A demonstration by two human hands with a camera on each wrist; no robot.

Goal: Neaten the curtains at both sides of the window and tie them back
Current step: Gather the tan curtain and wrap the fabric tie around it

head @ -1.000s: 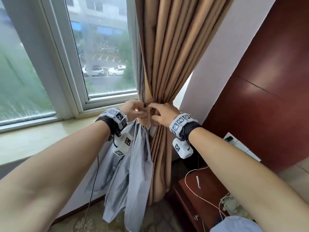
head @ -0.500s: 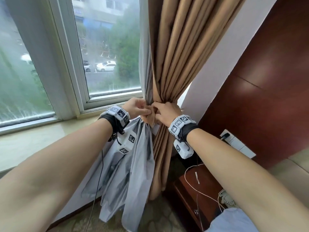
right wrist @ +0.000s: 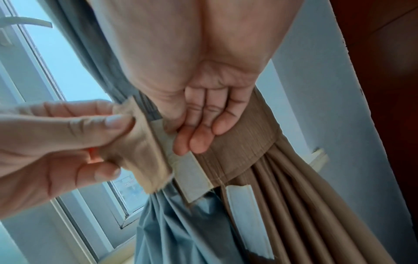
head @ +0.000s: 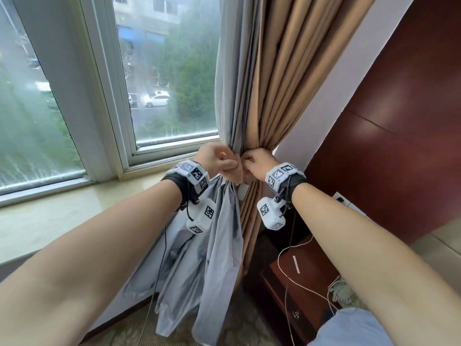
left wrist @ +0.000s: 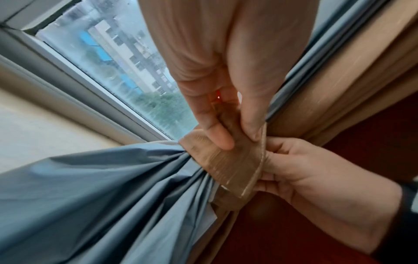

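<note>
Pinching tan tieback (left wrist: 228, 166) end w/ your L hand (head: 219, 159) | R hand (head: 257, 162) fingers pressing other end, curled on it | tan curtain (head: 282, 96) + grey lining (head: 224, 233) bunched, R of window (head: 159, 78)

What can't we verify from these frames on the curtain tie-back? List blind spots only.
- Fastening of the tie-back band: all views, both hands cover the overlap; closed or not, cannot tell.
- Band's wall-side anchor: head view, hidden behind the tan curtain.
- Right hand fingertips: head view, tucked into the folds.
- Curtain top and rail: cut off by the upper edge.
- Curtain on the window's other side: out of frame.
- Left hand: right wrist view, blurred.
</note>
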